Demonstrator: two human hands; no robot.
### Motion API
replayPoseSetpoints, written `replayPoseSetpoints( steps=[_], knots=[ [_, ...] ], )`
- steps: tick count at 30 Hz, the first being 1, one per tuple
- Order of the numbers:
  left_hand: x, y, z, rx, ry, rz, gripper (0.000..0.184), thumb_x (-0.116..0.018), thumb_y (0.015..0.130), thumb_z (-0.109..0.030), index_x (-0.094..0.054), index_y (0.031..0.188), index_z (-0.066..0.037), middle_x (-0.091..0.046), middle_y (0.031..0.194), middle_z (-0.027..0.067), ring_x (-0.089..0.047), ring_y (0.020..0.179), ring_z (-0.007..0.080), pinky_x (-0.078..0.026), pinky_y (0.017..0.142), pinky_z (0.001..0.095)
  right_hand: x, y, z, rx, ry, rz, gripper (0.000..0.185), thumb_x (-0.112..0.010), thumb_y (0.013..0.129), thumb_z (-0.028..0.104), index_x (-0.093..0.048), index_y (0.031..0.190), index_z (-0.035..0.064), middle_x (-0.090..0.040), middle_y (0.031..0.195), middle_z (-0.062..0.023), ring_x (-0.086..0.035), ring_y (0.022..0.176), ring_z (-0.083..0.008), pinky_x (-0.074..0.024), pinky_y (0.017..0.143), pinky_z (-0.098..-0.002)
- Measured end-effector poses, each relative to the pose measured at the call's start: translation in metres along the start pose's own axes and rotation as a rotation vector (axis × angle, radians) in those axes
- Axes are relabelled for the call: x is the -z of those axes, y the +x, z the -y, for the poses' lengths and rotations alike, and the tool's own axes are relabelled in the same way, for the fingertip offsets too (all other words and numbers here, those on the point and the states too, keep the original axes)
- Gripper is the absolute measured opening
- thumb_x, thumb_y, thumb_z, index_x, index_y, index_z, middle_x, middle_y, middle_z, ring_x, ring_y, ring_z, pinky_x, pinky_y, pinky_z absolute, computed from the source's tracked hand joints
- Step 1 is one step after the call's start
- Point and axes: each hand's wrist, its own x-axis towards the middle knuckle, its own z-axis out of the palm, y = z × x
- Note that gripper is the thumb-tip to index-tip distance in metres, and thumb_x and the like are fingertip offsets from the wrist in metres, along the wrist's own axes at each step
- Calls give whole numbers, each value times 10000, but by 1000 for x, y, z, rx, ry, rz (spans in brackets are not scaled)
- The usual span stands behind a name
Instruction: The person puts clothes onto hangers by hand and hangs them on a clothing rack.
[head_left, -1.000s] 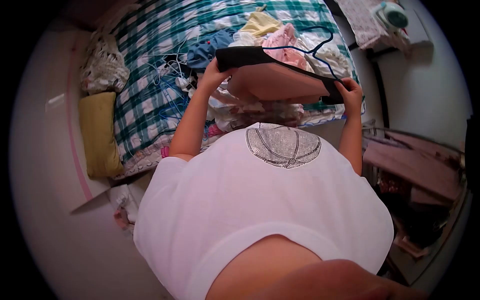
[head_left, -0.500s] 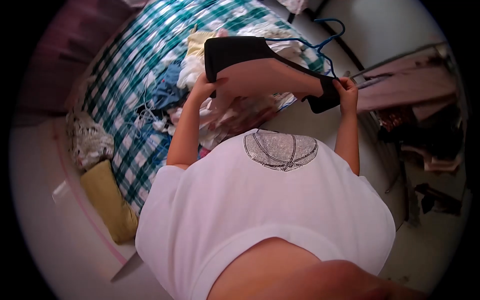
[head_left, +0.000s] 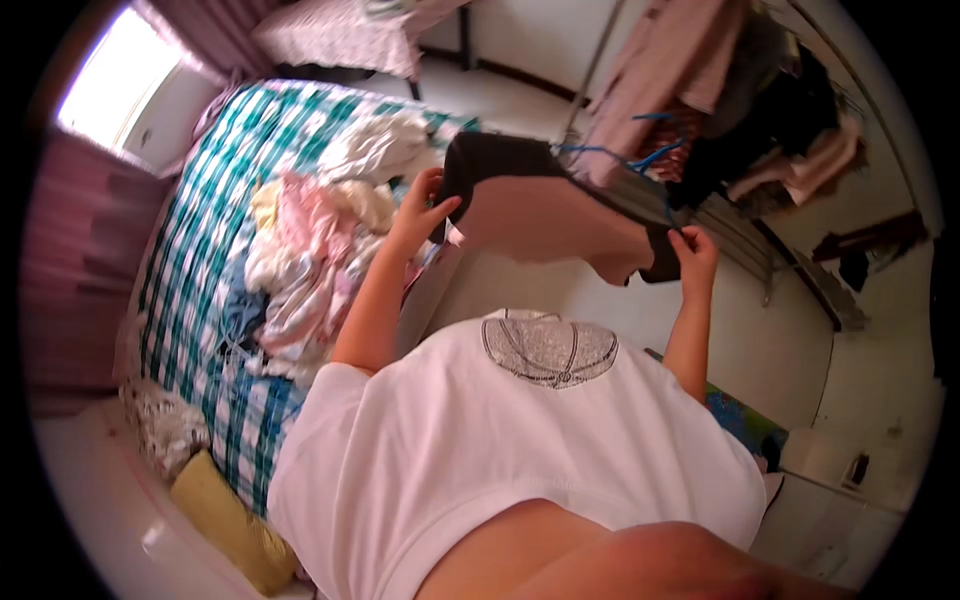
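A pink garment with black shoulders and sleeves (head_left: 545, 215) hangs stretched between my two hands, in front of my chest. A blue hanger (head_left: 655, 155) sits in its neck, hook pointing up and right. My left hand (head_left: 425, 205) is closed on the black sleeve at the garment's left side. My right hand (head_left: 692, 250) pinches the black part at the right end, beside the hanger's end. The fingers behind the cloth are partly hidden.
The bed with a green checked cover (head_left: 190, 290) lies at the left, bearing a clothes pile (head_left: 310, 235). A yellow cushion (head_left: 230, 520) is at its near corner. Clothes hang on a rack (head_left: 780, 120) at the upper right. A cloth-covered table (head_left: 340, 40) stands behind.
The view has turned right, so the bed has shifted left and the clothes rack is now beyond the garment. Both hands still hold the garment, which sits slightly lower in view.
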Motion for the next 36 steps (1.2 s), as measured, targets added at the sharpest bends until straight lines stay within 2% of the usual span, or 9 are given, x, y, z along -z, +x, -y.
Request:
replayPoseSetpoints(
  steps=[3, 5, 7, 9, 14, 21, 23, 30, 36],
  knots=[
    [-75, 26, 4, -54, -74, 10, 610, -637, 742, -95, -292, 1245, -72, -431, 1170, 90, -479, 994, 189, -374, 853, 341, 45, -17, -38, -103, -41, -64, 201, -719, 691, 152, -577, 761, 28, -572, 669, 0, -496, 604, -64, -402, 549, -215],
    [-124, 46, 2, -131, 42, 2, 613, -648, 721, -93, -333, 1248, -84, -405, 1201, 112, -464, 1029, 224, -367, 872, 348, 63, -30, -44, -207, -96, -82, 202, -720, 683, 177, -585, 726, 33, -581, 633, 8, -494, 566, -62, -393, 522, -212],
    [-165, 65, -2, -458, 461, 49, 543, -647, 706, -95, -431, 1205, -103, -387, 1217, 141, -440, 1062, 281, -359, 888, 366, 80, -39, -40, -225, -260, -130, 188, -702, 704, 141, -556, 703, 22, -556, 597, 11, -465, 539, -52, -370, 497, -206],
    [-206, 77, -15, -438, 441, 192, 378, -631, 716, -139, -551, 1084, -152, -414, 1192, 142, -412, 1090, 319, -330, 906, 415, 99, -46, -39, -198, -335, -178, 213, -707, 700, 158, -551, 694, 13, -543, 574, 9, -460, 530, -53, -360, 490, -207],
    [-291, 111, -36, -537, 499, 513, 310, -602, 741, -113, -561, 1045, -158, -522, 1024, 79, -471, 1000, 257, -320, 870, 424, 140, -48, -67, -276, -241, -310, 248, -712, 676, 223, -580, 730, 20, -561, 583, -16, -486, 517, -86, -381, 505, -227],
    [-407, 177, -37, -626, 381, 569, 130, -604, 740, -142, -578, 852, -82, -518, 902, 73, -514, 837, 281, -406, 718, 388, 195, -9, -116, -258, 9, -356, 178, -672, 729, 126, -557, 723, -10, -537, 598, -1, -457, 531, -52, -361, 490, -200],
    [-440, 203, -36, -763, 438, 520, 110, -607, 731, -138, -569, 803, -64, -523, 899, 78, -522, 811, 288, -419, 688, 373, 219, 15, -126, -305, 84, -270, 152, -658, 738, 96, -556, 753, -16, -546, 643, 4, -468, 566, -51, -368, 516, -187],
    [-545, 291, -54, -773, 373, 581, 121, -621, 708, -134, -567, 789, -62, -552, 761, 82, -512, 761, 282, -421, 671, 373, 336, 108, -142, -360, 105, 235, 194, -570, 803, 118, -555, 926, -31, -557, 746, 1, -491, 678, -57, -415, 614, -206],
    [-634, 340, -69, -734, 262, 685, 104, -596, 725, -74, -574, 819, -36, -566, 802, 103, -519, 783, 292, -426, 669, 364, 395, 152, -165, -393, 153, 71, 139, -522, 832, 113, -555, 896, -6, -552, 749, 2, -491, 668, -61, -414, 605, -203]
  ],
)
